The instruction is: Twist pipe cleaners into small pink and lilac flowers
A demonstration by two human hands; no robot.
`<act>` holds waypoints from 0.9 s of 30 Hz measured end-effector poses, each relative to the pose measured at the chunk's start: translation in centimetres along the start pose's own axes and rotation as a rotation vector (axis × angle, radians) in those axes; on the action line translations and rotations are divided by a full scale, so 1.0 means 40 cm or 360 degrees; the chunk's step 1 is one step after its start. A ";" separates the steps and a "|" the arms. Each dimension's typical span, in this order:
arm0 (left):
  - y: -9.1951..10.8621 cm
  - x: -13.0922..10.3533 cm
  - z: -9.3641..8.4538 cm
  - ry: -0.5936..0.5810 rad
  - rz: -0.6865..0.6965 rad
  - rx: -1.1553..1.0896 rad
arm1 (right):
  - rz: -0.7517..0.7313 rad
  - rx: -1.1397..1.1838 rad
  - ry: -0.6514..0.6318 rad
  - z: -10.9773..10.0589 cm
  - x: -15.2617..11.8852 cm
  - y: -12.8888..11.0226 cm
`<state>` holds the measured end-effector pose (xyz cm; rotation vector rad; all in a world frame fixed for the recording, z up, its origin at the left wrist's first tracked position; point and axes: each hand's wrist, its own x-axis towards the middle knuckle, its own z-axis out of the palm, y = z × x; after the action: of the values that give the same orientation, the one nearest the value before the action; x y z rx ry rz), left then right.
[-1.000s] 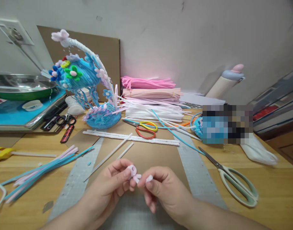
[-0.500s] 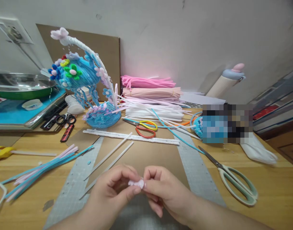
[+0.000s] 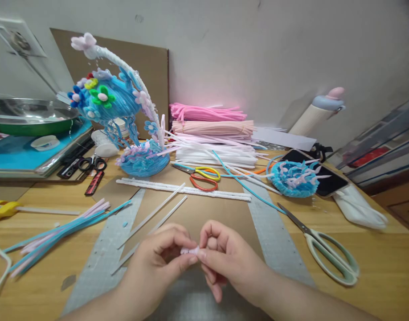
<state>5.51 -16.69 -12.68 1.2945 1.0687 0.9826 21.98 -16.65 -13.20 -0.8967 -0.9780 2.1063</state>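
Observation:
Between my two hands is a small piece of pale pink pipe cleaner, curled or bunched up; its exact shape is mostly covered by fingers. My left hand pinches it from the left with thumb and forefinger. From the right, my right hand pinches its other end, the lower fingers curled loosely. Both hands are above a brown cardboard sheet on a grey cutting mat. Two clear glue sticks and a pair of white pipe cleaners lie just beyond the hands.
A blue flowered pipe-cleaner lamp shape stands at the back left. Bundled pipe cleaners are stacked by the wall. Small scissors, large scissors, a blue fluffy piece, a phone and a yellow glue gun lie around.
Both hands have risen slightly, still pinching the pale pink piece. The right fingers have shifted, and the piece looks turned and narrower. Nothing else on the table has moved.

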 end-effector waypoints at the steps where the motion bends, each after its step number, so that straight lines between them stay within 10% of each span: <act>1: -0.001 0.001 0.000 0.0008 -0.0044 -0.0096 | -0.0026 0.0083 -0.0031 -0.001 0.002 0.004; 14: -0.003 0.013 -0.002 0.0159 -0.0430 -0.0695 | 0.0079 0.0645 -0.0065 -0.017 0.011 0.007; 27: -0.006 0.010 -0.004 0.0172 -0.0423 -0.0632 | -0.0108 0.0252 0.0121 0.004 0.018 0.028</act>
<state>5.45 -16.26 -12.94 0.7633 1.0324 1.0073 21.16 -16.74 -14.26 -0.8457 -0.7800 2.0450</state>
